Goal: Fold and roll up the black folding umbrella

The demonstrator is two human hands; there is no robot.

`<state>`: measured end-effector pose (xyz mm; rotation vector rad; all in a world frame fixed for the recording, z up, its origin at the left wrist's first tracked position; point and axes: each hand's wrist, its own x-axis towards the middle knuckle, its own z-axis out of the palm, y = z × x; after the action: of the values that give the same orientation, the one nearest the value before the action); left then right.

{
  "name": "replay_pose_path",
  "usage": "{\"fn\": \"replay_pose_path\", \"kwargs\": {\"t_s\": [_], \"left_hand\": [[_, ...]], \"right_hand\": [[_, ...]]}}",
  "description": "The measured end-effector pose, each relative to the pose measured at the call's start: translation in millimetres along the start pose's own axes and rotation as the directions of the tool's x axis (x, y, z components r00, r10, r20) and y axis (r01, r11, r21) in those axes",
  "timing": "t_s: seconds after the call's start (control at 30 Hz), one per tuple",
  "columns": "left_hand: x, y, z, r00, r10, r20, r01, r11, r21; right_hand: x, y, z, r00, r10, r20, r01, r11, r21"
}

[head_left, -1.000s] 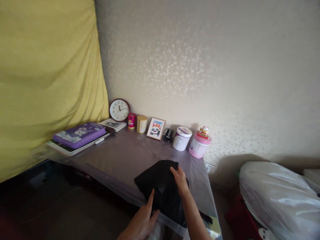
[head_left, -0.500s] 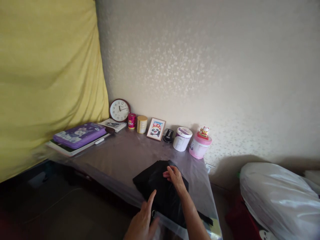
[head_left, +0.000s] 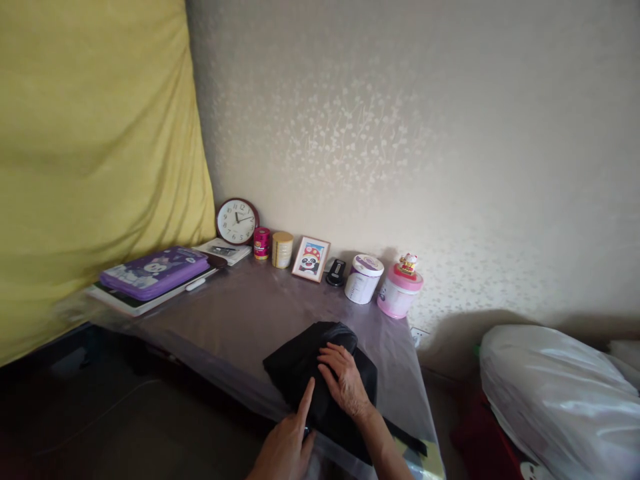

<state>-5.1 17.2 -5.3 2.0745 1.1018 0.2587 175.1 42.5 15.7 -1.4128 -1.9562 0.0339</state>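
A black fabric item (head_left: 295, 363), folded and bulging, lies near the front right of the table; I cannot tell its exact kind. A black strap (head_left: 413, 440) sticks out from its right side. My right hand (head_left: 345, 381) rests palm down on top of the fabric, its fingers stretched and lightly bent. At the fabric's near left edge is my left hand (head_left: 286, 440), index finger extended against it and thumb apart. A small shiny part shows between that thumb and finger. The left hand's other fingers are hidden.
The table (head_left: 225, 313) has a clear plastic cover. Along the wall stand a clock (head_left: 237, 221), a picture frame (head_left: 311, 259), a white tub (head_left: 364, 280) and a pink tub (head_left: 399, 295). A purple case (head_left: 155, 272) lies at left. A white plastic bag (head_left: 555, 387) bulges at right.
My right hand has gone from raised, curled fingers to lying flatter on the black fabric. My left thumb has drawn in slightly beside the small shiny part.
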Motion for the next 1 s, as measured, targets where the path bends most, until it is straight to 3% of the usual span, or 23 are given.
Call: {"fn": "replay_pose_path", "kwargs": {"t_s": [0.13, 0.27, 0.33, 0.4, 0.5, 0.57, 0.63, 0.73, 0.83, 0.9, 1.0], "left_hand": [[-3.3, 5.6, -5.9, 1.000, -0.001, 0.021, 0.001, 1.000, -0.005], [-2.5, 4.4, -7.3, 0.999, 0.001, 0.038, 0.000, 1.000, -0.017], [-1.1, 2.3, -5.8, 0.999, -0.004, 0.037, 0.004, 1.000, -0.001], [0.0, 0.7, -4.3, 0.999, -0.007, 0.036, 0.006, 1.000, 0.018], [0.1, 0.3, -3.2, 0.999, -0.005, 0.044, 0.005, 1.000, -0.014], [-0.5, 0.4, -2.8, 0.999, 0.003, 0.033, -0.001, 0.999, -0.046], [-1.0, -0.1, -2.0, 1.000, 0.007, 0.015, -0.007, 0.999, -0.048], [-1.2, -2.2, -0.2, 1.000, -0.003, 0.005, 0.003, 1.000, -0.028], [-0.4, -4.6, 1.5, 1.000, -0.005, 0.002, 0.005, 1.000, -0.027], [0.4, -5.9, 2.0, 1.000, 0.001, -0.002, -0.001, 1.000, -0.030], [0.7, -6.6, 1.5, 1.000, -0.015, 0.014, 0.015, 1.000, -0.012]], "right_hand": [[15.4, 51.4, 4.1, 0.986, 0.108, -0.130, -0.129, 0.978, -0.165], [21.9, 83.0, -5.9, 0.911, 0.266, -0.315, -0.335, 0.923, -0.190], [19.4, 75.5, -12.1, 0.904, 0.256, -0.343, -0.329, 0.928, -0.174], [15.8, 55.2, -14.2, 0.938, 0.183, -0.295, -0.228, 0.965, -0.127], [15.0, 23.2, -8.4, 1.000, -0.008, -0.020, 0.007, 0.999, -0.053], [18.9, 15.3, -2.7, 0.998, -0.012, 0.058, 0.016, 0.997, -0.078], [24.6, 20.1, 0.6, 0.996, 0.087, 0.003, -0.086, 0.984, -0.154], [29.7, 34.1, -0.5, 0.955, 0.222, -0.195, -0.266, 0.933, -0.241], [23.5, 28.1, -1.4, 0.950, 0.193, -0.246, -0.251, 0.939, -0.234], [13.8, 8.7, 0.2, 0.978, 0.143, -0.154, -0.170, 0.968, -0.182], [-2.2, -25.3, -0.4, 0.995, 0.032, 0.098, -0.033, 0.999, 0.009]]}}
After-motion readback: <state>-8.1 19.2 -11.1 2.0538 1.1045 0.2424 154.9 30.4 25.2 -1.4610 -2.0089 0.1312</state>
